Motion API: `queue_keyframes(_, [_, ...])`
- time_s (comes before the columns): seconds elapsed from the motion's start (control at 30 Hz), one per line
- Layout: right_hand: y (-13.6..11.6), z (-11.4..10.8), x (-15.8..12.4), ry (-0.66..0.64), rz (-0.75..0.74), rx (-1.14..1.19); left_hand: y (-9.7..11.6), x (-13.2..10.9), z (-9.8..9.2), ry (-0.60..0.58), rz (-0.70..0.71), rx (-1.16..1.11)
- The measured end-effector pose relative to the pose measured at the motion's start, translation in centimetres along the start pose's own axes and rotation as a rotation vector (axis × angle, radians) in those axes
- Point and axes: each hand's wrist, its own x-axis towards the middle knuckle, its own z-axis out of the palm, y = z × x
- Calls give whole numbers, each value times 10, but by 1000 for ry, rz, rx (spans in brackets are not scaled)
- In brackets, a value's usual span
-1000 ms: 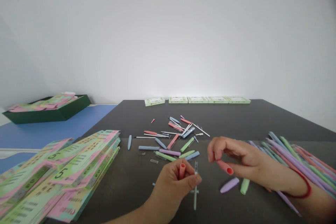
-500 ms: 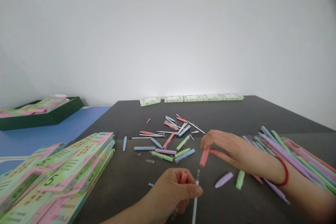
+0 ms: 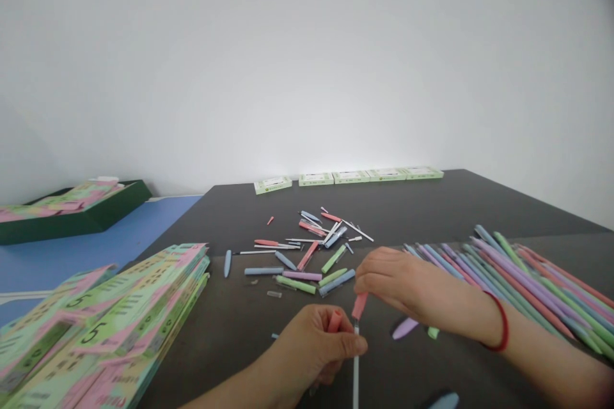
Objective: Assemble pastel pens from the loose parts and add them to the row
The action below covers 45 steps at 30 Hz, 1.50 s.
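A figure "5" can be read on the stacked printed packs (image 3: 144,313) at the left; their smaller characters cannot be made out. Print is also borne by the white-and-green boxes (image 3: 352,177) lined along the far edge, too small to be read.

The dark surface (image 3: 230,345) is backed by a plain pale wall (image 3: 307,77). At the left, a dark green tray (image 3: 110,214) filled with printed packs is set on a blue surface (image 3: 165,223). Loose pen parts (image 3: 302,275) are scattered mid-surface, and coloured pens (image 3: 518,294) are laid side by side at the right.

A slim white refill (image 3: 355,377) is held near upright by the closed fingers of the left hand (image 3: 311,342), with a coral barrel piece (image 3: 334,321) also gripped. A coral tube (image 3: 359,307) is pinched from above by the right hand (image 3: 403,287), palm down, at the refill's upper end; whether the refill has been entered into it cannot be told. A red band (image 3: 501,323) is worn at the right wrist.
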Motion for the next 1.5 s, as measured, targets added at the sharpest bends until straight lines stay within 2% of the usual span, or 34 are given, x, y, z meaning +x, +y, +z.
queue_keyframes(0.17, [3, 9, 2, 21, -35, 18, 10, -1, -5, -18, -50, -52])
queue_keyframes(0.3, [1, 32, 4, 76, 55, 158, 15, -1, -9, -68, -51, -68])
queue_keyframes(0.43, [-2, 54, 5, 116, 248, 420, 14, 2, -12, 10, 54, -143])
queue_keyframes(0.57, [1, 54, 4, 145, 311, 571, 12, 4, -14, 75, 289, -150])
queue_keyframes(0.63, [5, 46, 3, 165, 317, 518, 12, 3, -14, 98, 375, -41])
queue_keyframes(0.73, [10, 27, -1, 189, 285, 343, 13, -3, -15, 211, 458, 278])
queue_keyframes(0.83, [11, 9, -5, 193, 223, 180, 15, -10, -12, 345, 481, 649])
queue_keyframes(0.9, [9, 1, -6, 172, 190, 86, 18, -13, -11, 381, 480, 805])
queue_keyframes(1.07, [6, -6, -6, 126, 161, -67, 24, -12, -14, 417, 491, 951])
queue_keyframes(1.3, [13, -2, -8, 104, 217, -91, 29, -10, -20, 451, 471, 1022])
queue_keyframes(1.5, [8, 3, -5, 47, 243, -94, 25, -7, -21, 468, 404, 1158])
